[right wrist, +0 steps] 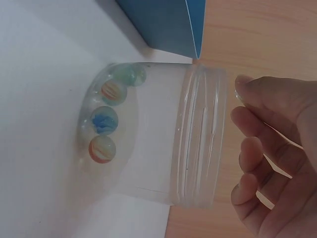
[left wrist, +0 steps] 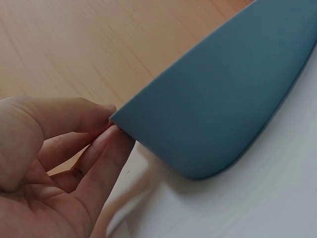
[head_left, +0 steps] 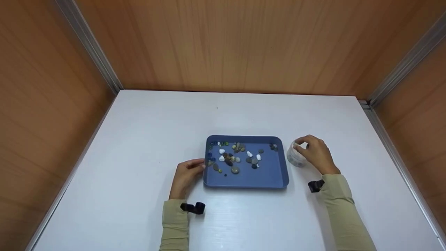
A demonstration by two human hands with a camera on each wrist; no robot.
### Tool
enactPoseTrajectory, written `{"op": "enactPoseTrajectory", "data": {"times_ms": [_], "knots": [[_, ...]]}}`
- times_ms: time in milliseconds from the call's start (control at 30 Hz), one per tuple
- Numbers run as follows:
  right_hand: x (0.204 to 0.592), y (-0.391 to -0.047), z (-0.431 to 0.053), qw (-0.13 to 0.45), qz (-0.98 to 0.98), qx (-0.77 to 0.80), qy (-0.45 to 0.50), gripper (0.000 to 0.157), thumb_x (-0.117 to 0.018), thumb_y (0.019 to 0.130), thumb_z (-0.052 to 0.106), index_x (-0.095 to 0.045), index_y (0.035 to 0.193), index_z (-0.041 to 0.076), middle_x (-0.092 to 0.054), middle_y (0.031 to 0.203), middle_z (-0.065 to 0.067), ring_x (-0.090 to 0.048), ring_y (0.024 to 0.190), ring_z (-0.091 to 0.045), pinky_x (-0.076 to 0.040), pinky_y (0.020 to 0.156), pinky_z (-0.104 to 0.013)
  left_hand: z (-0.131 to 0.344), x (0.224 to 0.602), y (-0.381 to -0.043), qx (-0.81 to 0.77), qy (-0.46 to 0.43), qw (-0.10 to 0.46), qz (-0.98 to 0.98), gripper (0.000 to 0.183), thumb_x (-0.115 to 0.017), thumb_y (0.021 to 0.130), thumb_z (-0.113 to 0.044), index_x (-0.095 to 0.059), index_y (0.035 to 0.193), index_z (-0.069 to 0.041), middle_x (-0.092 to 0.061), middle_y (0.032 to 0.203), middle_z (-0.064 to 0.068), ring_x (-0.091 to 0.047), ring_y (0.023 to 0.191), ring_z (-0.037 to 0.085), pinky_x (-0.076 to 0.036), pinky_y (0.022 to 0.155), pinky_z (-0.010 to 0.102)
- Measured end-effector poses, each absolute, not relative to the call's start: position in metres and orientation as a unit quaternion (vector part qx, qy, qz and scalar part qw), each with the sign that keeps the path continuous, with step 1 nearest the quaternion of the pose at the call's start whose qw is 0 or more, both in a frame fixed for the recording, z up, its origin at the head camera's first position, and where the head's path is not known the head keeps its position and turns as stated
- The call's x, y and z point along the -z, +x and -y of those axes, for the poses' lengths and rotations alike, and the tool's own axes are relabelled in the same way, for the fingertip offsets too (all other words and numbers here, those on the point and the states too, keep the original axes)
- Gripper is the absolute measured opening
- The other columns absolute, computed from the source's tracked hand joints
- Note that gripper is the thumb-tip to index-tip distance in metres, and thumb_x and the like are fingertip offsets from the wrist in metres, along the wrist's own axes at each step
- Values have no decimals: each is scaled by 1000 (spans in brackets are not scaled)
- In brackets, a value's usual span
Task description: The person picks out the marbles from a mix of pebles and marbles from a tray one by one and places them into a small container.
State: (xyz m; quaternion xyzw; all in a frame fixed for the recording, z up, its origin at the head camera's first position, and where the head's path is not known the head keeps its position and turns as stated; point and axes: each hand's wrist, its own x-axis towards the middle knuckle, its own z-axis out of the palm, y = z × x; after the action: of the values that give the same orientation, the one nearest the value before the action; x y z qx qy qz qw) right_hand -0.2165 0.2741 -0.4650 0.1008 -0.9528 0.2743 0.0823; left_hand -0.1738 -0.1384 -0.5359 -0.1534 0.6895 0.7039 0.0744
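My left hand (head_left: 185,177) pinches the left rim of a blue tray (head_left: 268,177), thumb and fingertips at its edge in the left wrist view. Pebbles (head_left: 235,170) in white, brown and grey lie in the tray, with small coloured glass pieces (head_left: 212,158) toward its left side. Over the mouth of a clear plastic jar (right wrist: 153,134), my right hand (head_left: 315,153) has thumb and index finger together. A small shiny marble (right wrist: 239,98) shows between those fingertips, mostly hidden. Several swirled glass marbles (right wrist: 104,120) rest at the bottom of the jar.
The jar stands close beside the tray's right side. Both are on a white table (head_left: 139,139), bounded by wood-grain panels (head_left: 237,45) at the back and sides with metal corner strips (head_left: 92,45).
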Motion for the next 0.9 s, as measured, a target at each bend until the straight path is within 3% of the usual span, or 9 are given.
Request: {"op": "enactPoseTrajectory", "data": {"times_ms": [900], "knots": [[467,-215,-279,81,950,-283,103,23,-68,89,13,-70,109,3,-69,100,-14,-55,77,-24,-43,65,-34,141,535,-173,-694,-155,87,-697,30,-72,83,-7,-69,113,-2,-68,110,14,-63,92,14,-54,81,28]]}}
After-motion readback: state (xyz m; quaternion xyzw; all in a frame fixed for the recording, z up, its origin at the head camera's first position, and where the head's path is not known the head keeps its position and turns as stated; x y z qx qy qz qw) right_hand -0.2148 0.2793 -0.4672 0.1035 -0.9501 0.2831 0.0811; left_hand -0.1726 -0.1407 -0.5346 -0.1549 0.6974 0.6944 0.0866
